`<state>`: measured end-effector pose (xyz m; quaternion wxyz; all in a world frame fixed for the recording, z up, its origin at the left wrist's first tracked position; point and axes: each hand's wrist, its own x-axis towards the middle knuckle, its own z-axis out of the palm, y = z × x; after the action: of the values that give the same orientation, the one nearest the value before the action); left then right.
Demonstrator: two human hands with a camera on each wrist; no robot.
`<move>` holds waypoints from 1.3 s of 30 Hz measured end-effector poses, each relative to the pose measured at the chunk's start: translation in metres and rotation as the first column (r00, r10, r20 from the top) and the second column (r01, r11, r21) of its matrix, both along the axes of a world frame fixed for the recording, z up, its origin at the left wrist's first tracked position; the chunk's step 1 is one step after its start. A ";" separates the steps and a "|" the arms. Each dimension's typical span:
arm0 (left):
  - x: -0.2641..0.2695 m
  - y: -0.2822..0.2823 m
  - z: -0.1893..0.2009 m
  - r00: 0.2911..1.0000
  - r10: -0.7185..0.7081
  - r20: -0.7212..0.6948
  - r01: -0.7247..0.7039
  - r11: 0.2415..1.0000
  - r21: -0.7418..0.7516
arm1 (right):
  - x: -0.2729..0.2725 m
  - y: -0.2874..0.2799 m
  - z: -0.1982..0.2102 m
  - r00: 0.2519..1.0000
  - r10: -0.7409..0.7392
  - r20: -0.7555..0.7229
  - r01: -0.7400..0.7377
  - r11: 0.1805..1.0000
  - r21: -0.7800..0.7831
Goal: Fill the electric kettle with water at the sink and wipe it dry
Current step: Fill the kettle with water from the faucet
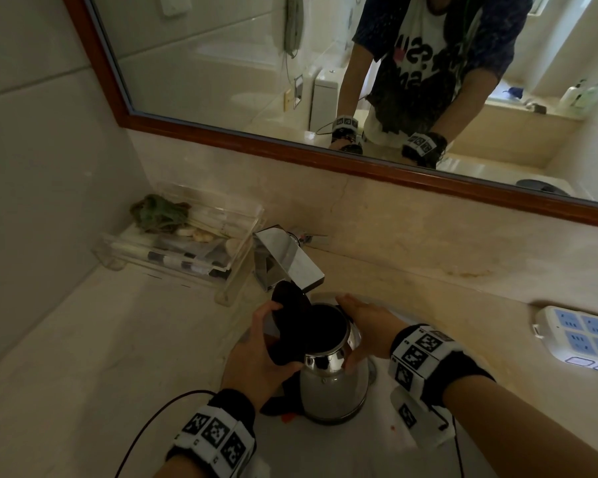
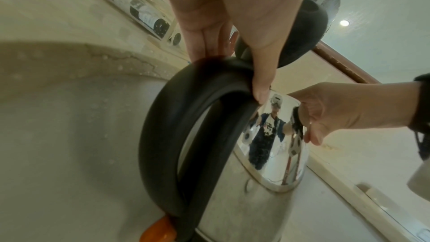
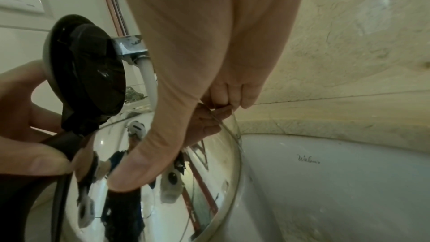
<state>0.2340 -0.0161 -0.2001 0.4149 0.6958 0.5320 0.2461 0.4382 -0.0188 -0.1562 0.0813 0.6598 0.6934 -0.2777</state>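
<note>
A stainless steel electric kettle (image 1: pixel 332 384) stands upright in the white sink (image 1: pixel 325 450), its black lid (image 1: pixel 289 303) flipped open just under the chrome tap (image 1: pixel 287 260). My left hand (image 1: pixel 266 343) grips the black handle (image 2: pixel 186 117), thumb on top. My right hand (image 1: pixel 359 326) holds the kettle's far side: fingers hook over the spout rim (image 3: pixel 223 109) and the thumb presses the shiny body (image 3: pixel 209 200). In the right wrist view a white stream (image 3: pixel 149 80), apparently water, drops from the tap (image 3: pixel 130 47) toward the kettle's mouth. The inside of the kettle is dark.
A clear acrylic tray (image 1: pixel 187 243) of toiletries sits on the marble counter (image 1: pixel 101 339) left of the tap. A white power strip (image 1: pixel 580 339) lies at the right. The framed mirror (image 1: pixel 290 81) is close behind the tap. Thin black cables trail from both wrists.
</note>
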 end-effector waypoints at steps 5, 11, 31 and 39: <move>-0.001 0.001 -0.001 1.000 -0.003 0.010 0.003 1.000 -0.009 | 0.000 0.002 -0.002 1.000 0.002 0.018 -0.002 1.000 -0.008; 0.000 0.000 -0.004 1.000 0.009 0.019 -0.009 1.000 -0.006 | 0.000 0.002 -0.001 0.999 0.021 0.044 -0.020 1.000 -0.010; 0.001 -0.003 0.002 0.999 0.035 0.024 -0.034 0.999 -0.037 | -0.003 0.002 0.011 0.997 0.034 0.075 -0.033 0.999 -0.019; 0.000 -0.004 0.000 0.999 0.039 0.017 -0.039 0.999 -0.030 | -0.002 0.001 0.007 0.997 0.024 0.073 -0.023 0.999 -0.024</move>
<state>0.2343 -0.0198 -0.2001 0.4247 0.6770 0.5455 0.2524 0.4367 -0.0174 -0.1490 0.1175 0.6604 0.6944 -0.2606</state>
